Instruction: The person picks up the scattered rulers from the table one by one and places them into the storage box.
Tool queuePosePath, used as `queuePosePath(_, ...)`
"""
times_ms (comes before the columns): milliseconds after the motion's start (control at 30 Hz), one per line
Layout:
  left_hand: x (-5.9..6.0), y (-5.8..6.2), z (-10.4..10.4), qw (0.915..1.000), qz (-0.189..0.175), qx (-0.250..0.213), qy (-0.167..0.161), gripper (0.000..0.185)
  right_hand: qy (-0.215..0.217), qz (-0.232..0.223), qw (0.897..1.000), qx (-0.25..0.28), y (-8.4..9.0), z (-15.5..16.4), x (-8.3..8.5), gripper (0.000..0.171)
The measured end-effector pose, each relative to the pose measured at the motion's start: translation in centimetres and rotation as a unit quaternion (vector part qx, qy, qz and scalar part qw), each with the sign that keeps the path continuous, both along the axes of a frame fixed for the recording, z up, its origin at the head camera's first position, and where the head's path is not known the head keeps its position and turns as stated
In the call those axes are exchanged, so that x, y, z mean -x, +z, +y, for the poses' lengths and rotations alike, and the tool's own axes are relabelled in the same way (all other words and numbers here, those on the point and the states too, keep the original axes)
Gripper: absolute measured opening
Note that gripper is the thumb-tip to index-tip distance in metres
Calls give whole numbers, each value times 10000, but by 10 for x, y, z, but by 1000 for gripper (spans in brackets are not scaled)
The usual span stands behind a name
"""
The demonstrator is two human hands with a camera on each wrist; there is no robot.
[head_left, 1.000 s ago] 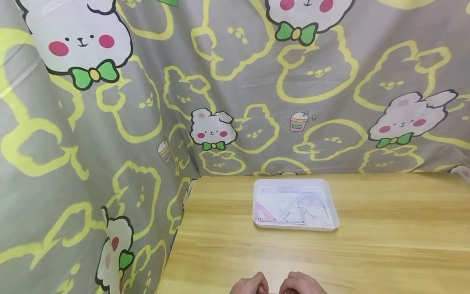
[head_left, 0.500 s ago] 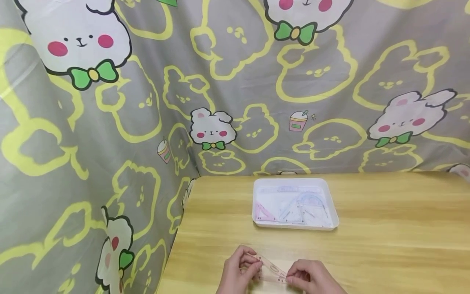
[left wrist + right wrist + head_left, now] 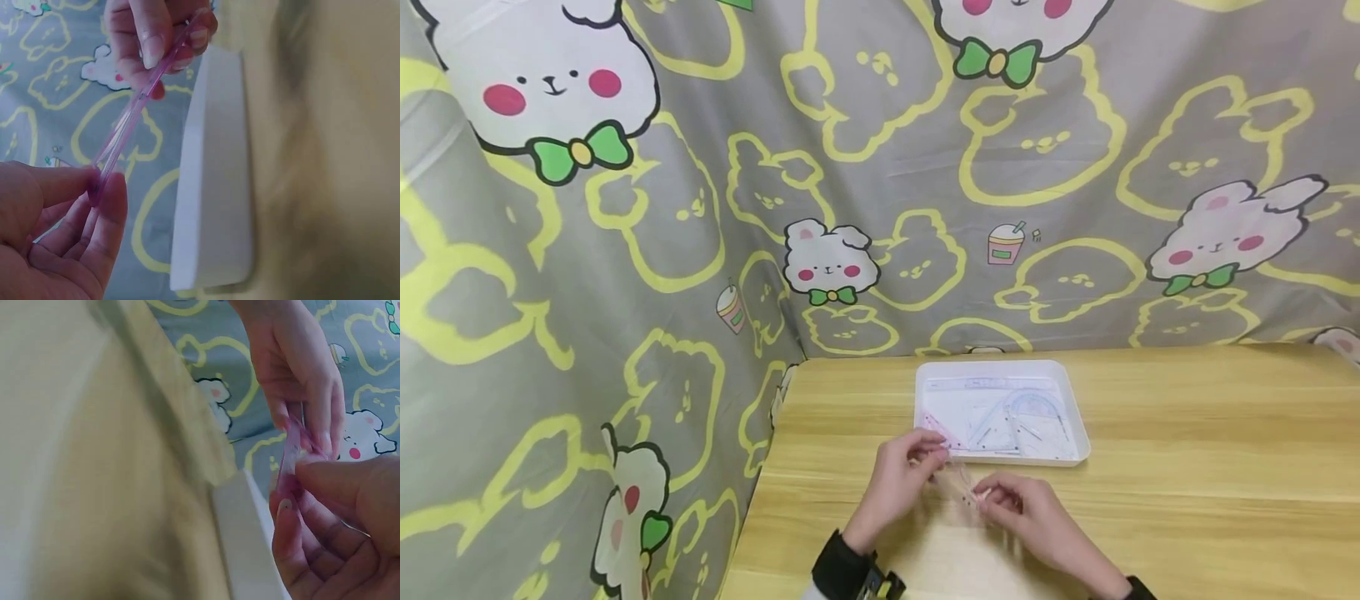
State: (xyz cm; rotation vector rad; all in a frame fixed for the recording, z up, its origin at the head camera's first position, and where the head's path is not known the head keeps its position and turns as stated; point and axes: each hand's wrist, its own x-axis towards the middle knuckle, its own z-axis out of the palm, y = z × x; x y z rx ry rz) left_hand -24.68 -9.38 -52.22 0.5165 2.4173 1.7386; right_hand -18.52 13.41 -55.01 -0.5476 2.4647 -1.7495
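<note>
Both hands hold a clear pink set square [image 3: 960, 482] above the table, just in front of the white tray. My left hand [image 3: 901, 473] pinches one end between thumb and fingers. The other end is pinched by my right hand [image 3: 1026, 510]. In the left wrist view the set square [image 3: 128, 119] appears nearly edge-on, slanting between the two hands. The right wrist view shows the set square [image 3: 289, 459] partly hidden behind the right thumb and fingers. Inside the tray [image 3: 1037, 460] lie a clear ruler [image 3: 992, 384], a blue-edged protractor [image 3: 1037, 397] and a pink triangle [image 3: 942, 429].
The wooden table [image 3: 1210, 467] stretches to the right and toward the front. A grey curtain [image 3: 917, 108] printed with rabbits hangs behind the table and along its left side. A dark wrist strap [image 3: 841, 567] with a small device is on the left forearm.
Both hands have come up from the bottom edge of the head view toward the tray, bringing the pink set square with them. The tray and its contents stay put.
</note>
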Motion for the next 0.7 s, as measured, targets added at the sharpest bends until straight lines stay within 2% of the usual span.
queuePosePath(167,45,10,14,9987,286,328,-282,9,-469,-7,9989,3,10,-8,30,51)
queuePosePath(333,80,8,23,9948,520,709,-521,6,-671,318,9967,-325,9,-13,58,56)
queuePosePath(433,94,5,25,9913,614,1044,-510,8,-697,442,9952,-519,6,-11,72,55)
queuePosePath(567,107,0,27,9845,793,1488,-482,10,-669,319,9951,-647,1,-8,88,55)
queuePosePath(700,121,-4,31,9717,1119,2008,-536,15,-792,317,9927,-858,-4,-7,103,54)
